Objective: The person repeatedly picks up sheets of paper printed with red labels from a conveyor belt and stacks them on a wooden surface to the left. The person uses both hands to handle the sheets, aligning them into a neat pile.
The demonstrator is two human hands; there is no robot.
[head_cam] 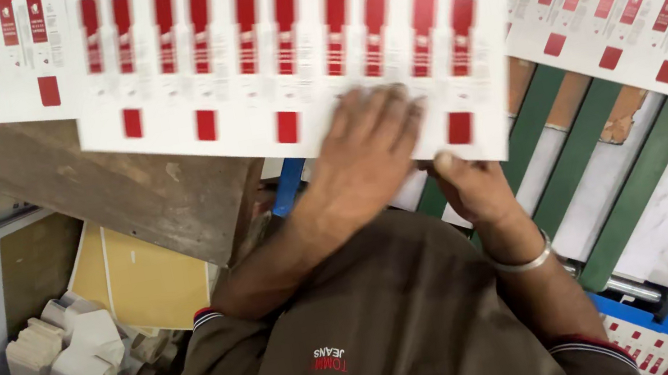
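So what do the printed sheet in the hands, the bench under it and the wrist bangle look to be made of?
Printed sheet: thin white card or heavy paper, smooth, with red printed blocks; it stays flat past the bench edge. Bench: rough, worn bare wood with visible grain and stains. Bangle: probably metal, silvery and shiny.
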